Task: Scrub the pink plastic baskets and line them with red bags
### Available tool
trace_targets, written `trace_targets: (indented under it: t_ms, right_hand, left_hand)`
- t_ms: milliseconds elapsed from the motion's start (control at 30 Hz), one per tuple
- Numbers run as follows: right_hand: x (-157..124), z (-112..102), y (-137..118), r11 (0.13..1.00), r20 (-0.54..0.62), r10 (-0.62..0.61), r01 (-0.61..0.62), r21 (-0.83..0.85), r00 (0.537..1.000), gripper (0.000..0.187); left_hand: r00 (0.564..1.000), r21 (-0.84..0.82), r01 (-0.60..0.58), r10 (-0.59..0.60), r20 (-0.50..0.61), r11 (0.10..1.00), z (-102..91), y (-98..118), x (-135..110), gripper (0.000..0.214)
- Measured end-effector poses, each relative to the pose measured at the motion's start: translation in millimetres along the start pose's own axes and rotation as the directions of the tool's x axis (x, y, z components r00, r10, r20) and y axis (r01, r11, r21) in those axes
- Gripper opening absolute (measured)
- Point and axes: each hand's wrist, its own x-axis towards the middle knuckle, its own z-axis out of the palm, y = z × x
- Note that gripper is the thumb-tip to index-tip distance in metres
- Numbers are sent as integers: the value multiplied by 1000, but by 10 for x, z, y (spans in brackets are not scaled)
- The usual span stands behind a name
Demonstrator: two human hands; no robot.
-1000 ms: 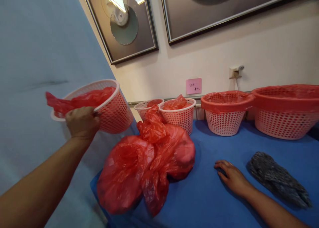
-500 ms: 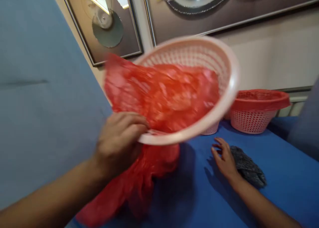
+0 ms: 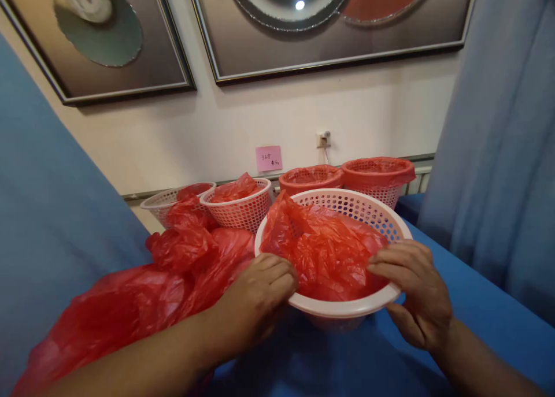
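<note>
Writing first: pink note [image 3: 269, 158] on the pale wall [image 3: 373, 111], far centre, two handwritten lines; top one seems to start "32", lower one too small to read. Wall socket [image 3: 323, 140] just right of it, with a plug in.

Surface: blue-covered table [image 3: 489, 310], bare patch at near right. Blue drapes on both sides, left drape [image 3: 73, 171] and right drape [image 3: 494, 131]. Two dark-framed pictures up on the wall: left picture [image 3: 99, 36] with a green disc, right picture [image 3: 329, 41] with a ringed disc and a reddish one.

White basket [image 3: 338, 309], near centre, over the table, mouth leaning toward the camera; cannot tell if its base touches down. Crumpled red bag [image 3: 329, 249] inside. Left hand [image 3: 264, 286]: grip clenched on the near left rim. Right hand [image 3: 418, 290]: grip on the right rim, fingers over the edge, thumb below.

Bulky red bundle [image 3: 130, 304] at left. Far row: two pale baskets [image 3: 238, 212] left, two red-rimmed baskets [image 3: 387, 196] right.
</note>
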Motion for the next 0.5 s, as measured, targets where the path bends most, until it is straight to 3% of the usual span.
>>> trace_targets:
  t_ms: [67,100,167,233,300,400,500]
  right_hand:
    - [7,23,-28,998,9,-56,56,-20,998,21]
    - [10,39,-33,999,-16,-44,44,-20,999,18]
    - [16,76,-36,1000,-52,-27,27,-9,998,14]
    - [28,114,-35,1000,-85,-29,29,1,996,13]
    - [44,151,-39,1000,-107,-26,27,7,994,12]
    - [75,198,-55,1000,-123,-13,15,13,992,11]
    - [101,228,-80,1000,-138,-6,8,17,990,11]
  left_hand:
    - [996,-129,39,-28,81,991,-150,40,12,14]
    - [995,-186,63,-47,88,981,-230,41,29,28]
    - [991,-224,134,-132,23,965,-372,-18,103,49]
    - [963,-148,245,-258,-74,958,-457,-153,234,55]
    - [927,-16,365,-365,-81,931,-471,-318,405,72]
    - [873,112,457,-469,132,882,-376,-477,658,109]
    - [832,49,424,-410,373,905,-210,-430,844,118]
